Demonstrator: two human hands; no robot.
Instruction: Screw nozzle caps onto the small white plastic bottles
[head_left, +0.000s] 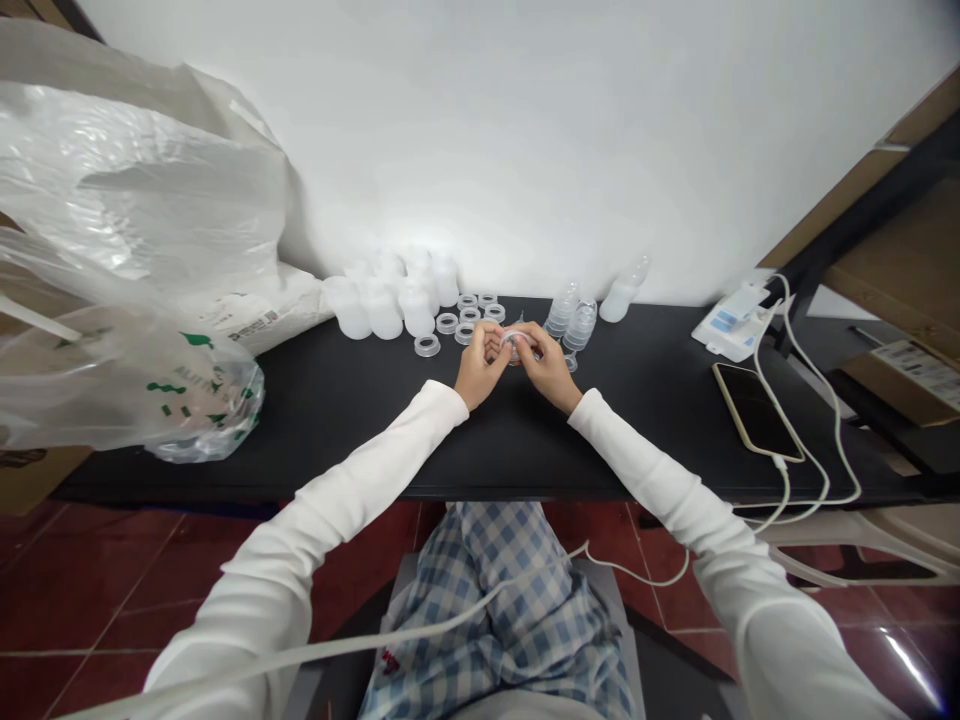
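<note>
Both hands meet over the black table. My left hand (482, 368) and my right hand (550, 367) pinch a translucent collar ring (513, 335) between them, with fingers closed on its sides. Whether a teat sits inside it I cannot tell. Left of and behind the hands lie several loose collar rings (427, 346). Milky baby bottles (385, 308) stand grouped behind them. Close to my right hand are stacks of clear domed caps (581, 325). Farther right, one baby bottle (619, 298) stands with a clear cap on.
Large plastic bags (142, 200) bulge over the table's left side. At the right lie a phone (757, 410) with white cables and a white packet (731, 322). A cable (420, 632) crosses my lap. A dark shelf with cardboard boxes (904, 270) borders the right.
</note>
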